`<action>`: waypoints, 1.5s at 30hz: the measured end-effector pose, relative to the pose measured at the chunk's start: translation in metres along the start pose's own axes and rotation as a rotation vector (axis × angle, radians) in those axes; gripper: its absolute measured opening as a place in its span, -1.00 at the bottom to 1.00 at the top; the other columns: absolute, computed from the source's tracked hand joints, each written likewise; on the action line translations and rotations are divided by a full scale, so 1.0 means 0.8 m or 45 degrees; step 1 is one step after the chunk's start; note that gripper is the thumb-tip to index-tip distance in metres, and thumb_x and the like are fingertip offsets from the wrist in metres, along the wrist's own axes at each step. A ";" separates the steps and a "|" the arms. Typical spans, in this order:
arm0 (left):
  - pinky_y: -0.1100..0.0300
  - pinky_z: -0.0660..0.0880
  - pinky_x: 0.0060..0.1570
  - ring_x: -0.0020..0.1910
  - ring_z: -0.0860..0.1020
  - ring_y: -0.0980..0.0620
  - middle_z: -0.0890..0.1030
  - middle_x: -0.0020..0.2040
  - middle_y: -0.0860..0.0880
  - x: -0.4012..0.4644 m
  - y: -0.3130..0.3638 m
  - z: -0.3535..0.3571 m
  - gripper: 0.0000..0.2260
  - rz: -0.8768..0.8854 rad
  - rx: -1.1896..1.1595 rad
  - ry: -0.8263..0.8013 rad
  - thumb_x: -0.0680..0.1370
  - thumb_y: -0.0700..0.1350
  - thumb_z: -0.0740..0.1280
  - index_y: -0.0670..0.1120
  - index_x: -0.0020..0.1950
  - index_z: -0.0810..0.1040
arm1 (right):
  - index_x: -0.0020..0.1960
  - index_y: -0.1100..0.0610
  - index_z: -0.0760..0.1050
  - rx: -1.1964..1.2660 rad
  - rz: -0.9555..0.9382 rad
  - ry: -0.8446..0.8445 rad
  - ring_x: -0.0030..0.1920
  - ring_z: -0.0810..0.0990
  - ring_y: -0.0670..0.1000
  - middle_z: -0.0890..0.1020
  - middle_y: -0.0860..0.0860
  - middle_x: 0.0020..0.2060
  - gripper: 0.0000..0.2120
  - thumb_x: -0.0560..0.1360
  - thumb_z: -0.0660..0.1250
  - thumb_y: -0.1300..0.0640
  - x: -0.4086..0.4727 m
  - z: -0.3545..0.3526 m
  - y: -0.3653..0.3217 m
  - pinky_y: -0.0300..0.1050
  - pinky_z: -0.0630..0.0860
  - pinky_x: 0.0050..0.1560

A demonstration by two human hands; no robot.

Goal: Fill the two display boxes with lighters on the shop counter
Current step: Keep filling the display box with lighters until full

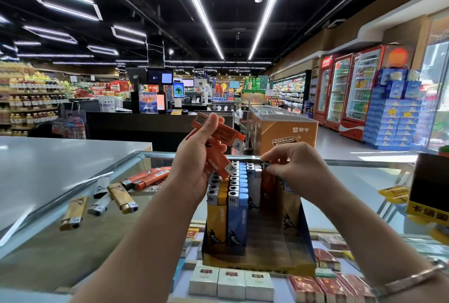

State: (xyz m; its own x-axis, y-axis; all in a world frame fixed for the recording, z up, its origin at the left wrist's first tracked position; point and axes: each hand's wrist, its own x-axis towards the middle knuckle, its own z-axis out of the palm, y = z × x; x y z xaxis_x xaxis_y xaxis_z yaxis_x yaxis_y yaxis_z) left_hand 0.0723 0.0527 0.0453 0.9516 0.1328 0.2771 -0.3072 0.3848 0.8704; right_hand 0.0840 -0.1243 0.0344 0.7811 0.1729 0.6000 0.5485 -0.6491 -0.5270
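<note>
From the head camera I look down at a glass worktop (364, 176) in a shop. My left hand (196, 157) is up in the air above the display box (257, 251). It grips a small bunch of orange lighters (220, 132), with the thumb on top and the fingers curled around them. Their silver tops point to the right and down.

My right hand (289, 164) is at the back of the box. Its thumb and fingers pinch the silver top of one orange lighter (267, 181) that stands in the box, in the right part.

The box sits on the worktop in front of me. It is dark blue on the sides with a yellow front edge. In it stand rows of lighters: yellow lighters (216, 215) at the left, blue lighters (237, 215) beside them, then white lighters (254, 181) further back. One more yellow lighter (290, 208) stands at the right side. The front part of the box floor is bare.

I see only this one box.

To the left, loose lighters lie flat on the worktop, well apart from the box: a gold lighter (73, 213), another gold lighter (122, 197), some silver lighters (100, 203) and a few loose orange lighters (148, 177).

Under the glass are cigarette packs (230, 283). A bracelet (410, 278) is on my right wrist.
</note>
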 end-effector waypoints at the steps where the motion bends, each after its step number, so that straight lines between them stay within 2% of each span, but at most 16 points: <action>1: 0.34 0.42 -0.52 -0.48 0.52 0.20 0.60 -0.42 0.06 0.000 0.000 0.000 -0.66 -0.002 -0.007 0.000 0.28 0.15 0.37 -0.04 -0.08 0.64 | -0.19 0.09 0.66 -0.034 -0.006 -0.026 -0.31 0.51 -0.21 0.56 -0.17 -0.31 -0.81 0.36 0.40 0.36 0.001 0.000 -0.001 -0.47 0.38 -0.30; 5: 0.33 0.44 -0.50 -0.48 0.51 0.19 0.60 -0.41 0.05 0.001 -0.001 0.000 -0.69 0.002 -0.013 0.002 0.28 0.14 0.37 -0.04 -0.11 0.65 | -0.18 0.09 0.66 -0.104 -0.003 -0.101 -0.18 0.46 -0.13 0.49 -0.19 -0.27 -0.81 0.40 0.36 0.34 0.003 -0.001 -0.002 -0.44 0.36 -0.17; 7: 0.31 0.45 -0.48 -0.46 0.52 0.19 0.60 -0.40 0.06 0.001 -0.001 -0.001 -0.70 0.008 -0.008 0.011 0.29 0.14 0.37 -0.03 -0.13 0.65 | -0.15 0.00 0.65 -0.159 0.022 -0.128 -0.04 0.39 -0.04 0.46 -0.23 -0.22 -0.78 0.44 0.32 0.29 0.002 0.000 -0.001 -0.15 0.33 0.03; 9: 0.30 0.46 -0.47 -0.44 0.54 0.18 0.61 -0.37 0.04 0.001 0.000 -0.001 -0.71 0.013 -0.008 0.011 0.29 0.14 0.37 -0.02 -0.15 0.65 | -0.15 -0.11 0.62 -0.209 0.077 -0.147 -0.01 0.27 -0.05 0.42 -0.24 -0.18 -0.75 0.48 0.29 0.23 0.001 -0.001 0.002 -0.01 0.22 0.09; 14: 0.30 0.48 -0.45 -0.44 0.55 0.16 0.61 -0.40 0.04 0.000 0.002 -0.001 -0.78 0.004 -0.016 0.040 0.41 0.07 0.37 -0.05 -0.07 0.56 | -0.04 -0.13 0.59 -0.025 0.236 -0.289 0.09 0.24 0.03 0.39 -0.06 -0.08 -0.81 0.50 0.30 0.15 -0.003 -0.007 0.002 0.07 0.26 0.24; 16: 0.31 0.45 -0.49 -0.48 0.52 0.16 0.61 -0.41 0.03 0.000 0.004 -0.001 -0.83 0.005 -0.034 0.036 0.47 0.01 0.35 -0.06 -0.06 0.55 | -0.05 -0.11 0.58 0.104 0.228 -0.240 0.10 0.35 0.07 0.43 0.01 -0.04 -0.84 0.50 0.31 0.14 -0.006 -0.010 -0.001 -0.04 0.40 0.14; 17: 0.32 0.44 -0.51 -0.50 0.51 0.16 0.61 -0.41 0.02 -0.001 0.006 0.000 -0.84 0.007 -0.053 0.028 0.47 -0.01 0.35 -0.07 -0.06 0.55 | -0.06 -0.09 0.57 0.210 0.218 -0.160 0.04 0.43 0.04 0.48 0.03 -0.05 -0.84 0.50 0.31 0.16 -0.008 -0.013 -0.003 -0.17 0.47 0.00; 19: 0.35 0.42 -0.54 -0.52 0.49 0.16 0.60 -0.42 0.01 -0.003 0.008 0.001 -0.82 0.014 -0.078 -0.003 0.43 -0.02 0.38 -0.10 -0.08 0.55 | -0.08 -0.03 0.59 0.440 0.211 0.025 -0.11 0.54 -0.09 0.59 0.03 -0.10 -0.85 0.50 0.30 0.19 -0.010 -0.019 -0.006 -0.34 0.43 -0.23; 22: 0.35 0.40 -0.55 -0.53 0.48 0.18 0.61 -0.41 0.01 -0.005 0.008 0.002 -0.71 0.046 0.011 -0.092 0.32 0.04 0.39 -0.11 -0.07 0.55 | -0.11 0.02 0.59 0.710 0.172 0.135 -0.27 0.57 -0.20 0.64 0.02 -0.21 -0.86 0.48 0.33 0.24 -0.012 -0.026 -0.014 -0.36 0.43 -0.25; 25: 0.36 0.40 -0.55 -0.51 0.49 0.17 0.63 -0.38 -0.03 -0.008 0.008 0.005 -0.79 0.120 0.122 -0.192 0.30 0.07 0.41 -0.05 -0.22 0.63 | -0.05 0.10 0.58 0.956 0.056 0.038 -0.26 0.61 -0.06 0.65 0.08 -0.28 -0.83 0.37 0.39 0.27 -0.015 -0.024 -0.024 -0.27 0.53 -0.18; 27: 0.36 0.40 -0.53 -0.48 0.50 0.17 0.64 -0.36 -0.02 -0.011 0.008 0.006 -0.83 0.191 0.204 -0.260 0.30 0.12 0.41 0.04 -0.28 0.67 | 0.02 0.15 0.56 1.078 0.002 -0.043 -0.26 0.62 0.00 0.67 0.10 -0.28 -0.71 0.29 0.41 0.21 -0.019 -0.021 -0.031 -0.26 0.55 -0.18; 30: 0.35 0.39 -0.53 -0.46 0.51 0.17 0.64 -0.34 -0.02 -0.014 0.008 0.007 -0.83 0.262 0.265 -0.304 0.32 0.16 0.40 0.09 -0.27 0.66 | 0.03 0.10 0.55 1.082 -0.039 -0.051 -0.29 0.63 0.01 0.68 0.08 -0.29 -0.66 0.26 0.41 0.20 -0.021 -0.018 -0.037 -0.29 0.53 -0.23; 34: 0.34 0.39 -0.52 -0.46 0.51 0.18 0.65 -0.34 -0.01 -0.014 0.008 0.009 -0.80 0.292 0.321 -0.291 0.32 0.20 0.38 0.10 -0.27 0.66 | 0.00 0.06 0.58 1.098 -0.107 -0.031 -0.30 0.63 0.02 0.66 0.08 -0.32 -0.67 0.25 0.40 0.23 -0.023 -0.019 -0.040 -0.21 0.57 -0.18; 39: 0.35 0.41 -0.49 -0.42 0.51 0.19 0.65 -0.33 -0.01 -0.016 0.010 0.010 -0.78 0.270 0.333 -0.369 0.35 0.24 0.33 0.15 -0.22 0.65 | -0.06 0.00 0.63 1.160 -0.218 -0.098 -0.23 0.62 -0.04 0.65 0.03 -0.30 -0.65 0.23 0.41 0.33 -0.024 -0.022 -0.042 -0.24 0.53 -0.18; 42: 0.37 0.42 -0.46 -0.41 0.50 0.19 0.66 -0.32 0.00 -0.017 0.010 0.011 -0.75 0.262 0.369 -0.393 0.36 0.26 0.29 0.15 -0.22 0.65 | -0.11 -0.01 0.65 1.111 -0.249 -0.021 -0.25 0.63 -0.08 0.67 -0.02 -0.30 -0.67 0.22 0.41 0.33 -0.025 -0.020 -0.045 -0.28 0.53 -0.21; 45: 0.41 0.41 -0.45 -0.43 0.47 0.22 0.63 -0.35 0.05 -0.017 0.007 0.012 -0.64 0.274 0.460 -0.346 0.38 0.29 0.20 0.10 -0.27 0.66 | -0.11 0.09 0.63 1.115 -0.246 0.154 -0.29 0.66 -0.03 0.69 0.02 -0.29 -0.74 0.24 0.39 0.31 -0.023 -0.022 -0.046 -0.25 0.57 -0.23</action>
State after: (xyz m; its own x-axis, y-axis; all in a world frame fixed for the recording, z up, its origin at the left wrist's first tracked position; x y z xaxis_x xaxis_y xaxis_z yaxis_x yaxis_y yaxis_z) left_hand 0.0578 0.0441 0.0500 0.8495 -0.0872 0.5204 -0.5202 0.0272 0.8536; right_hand 0.0439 -0.1169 0.0536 0.6421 0.1096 0.7587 0.7363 0.1876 -0.6502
